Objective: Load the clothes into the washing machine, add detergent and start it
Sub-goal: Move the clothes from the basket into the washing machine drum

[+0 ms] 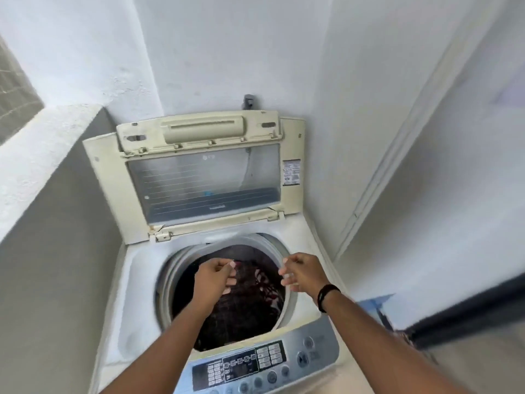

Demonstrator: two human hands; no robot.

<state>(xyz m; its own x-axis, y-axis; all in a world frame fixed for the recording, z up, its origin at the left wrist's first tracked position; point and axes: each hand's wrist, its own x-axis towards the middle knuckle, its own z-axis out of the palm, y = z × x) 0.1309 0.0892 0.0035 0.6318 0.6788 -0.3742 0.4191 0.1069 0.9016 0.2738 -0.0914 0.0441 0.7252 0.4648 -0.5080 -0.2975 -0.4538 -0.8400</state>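
Note:
A cream top-loading washing machine (136, 268) stands in a corner with its folding lid (199, 177) raised against the wall. Dark maroon and black clothes (250, 308) lie inside the round drum. My left hand (214, 277) hovers over the drum's left side, fingers loosely curled and holding nothing. My right hand (302, 273) hangs over the drum's right rim, fingers apart and empty, a black band on its wrist. The grey control panel (267, 362) with buttons runs along the machine's near edge. No detergent is in view.
A low grey wall with a white ledge (42, 177) stands close on the left. White walls close in behind and on the right. A dark rail or edge (466, 314) crosses the lower right. A grey tap fitting (249, 101) sits on the wall behind the lid.

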